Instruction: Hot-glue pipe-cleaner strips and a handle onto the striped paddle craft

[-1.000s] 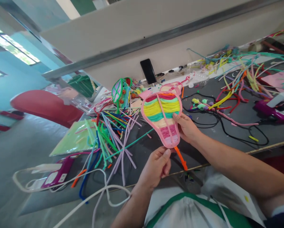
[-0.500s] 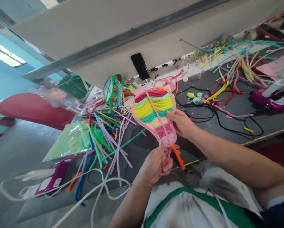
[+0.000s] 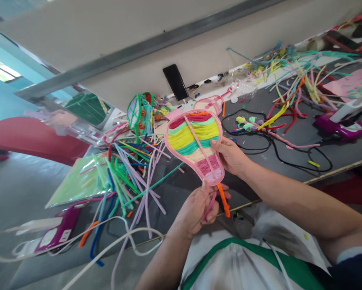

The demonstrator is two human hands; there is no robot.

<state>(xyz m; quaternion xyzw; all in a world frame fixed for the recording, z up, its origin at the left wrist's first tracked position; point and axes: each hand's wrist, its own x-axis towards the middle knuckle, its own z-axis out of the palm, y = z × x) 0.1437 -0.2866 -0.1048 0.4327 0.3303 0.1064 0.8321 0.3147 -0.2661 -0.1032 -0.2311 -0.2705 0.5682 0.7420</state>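
Observation:
Between both hands is a pipe-cleaner craft panel [image 3: 196, 139], wide at the top and narrow below, with a pink rim, a pink middle rib and bands of red, mint, yellow, teal, cream and mauve. My right hand [image 3: 231, 155] pinches its right edge, thumb on the front. At the narrow bottom end my left hand [image 3: 199, 207] grips it, fingers curled under. A pink pipe cleaner [image 3: 210, 206] loops by the left fingers, and an orange pipe cleaner [image 3: 224, 200] hangs down from the bottom. The panel is held up over the near part of the table.
Loose pipe cleaners [image 3: 150, 185] spread over the left of the dark table [image 3: 292, 161]. A phone [image 3: 175, 81] leans on the partition behind. Purple glue-gun-like tools [image 3: 340, 125] sit right, another purple device [image 3: 60, 229] left with a white cable [image 3: 114, 237]. A black cord [image 3: 274, 149] curls at right.
The whole view has shifted slightly, so the scene sits a little further left. Both hands keep the same hold on the panel.

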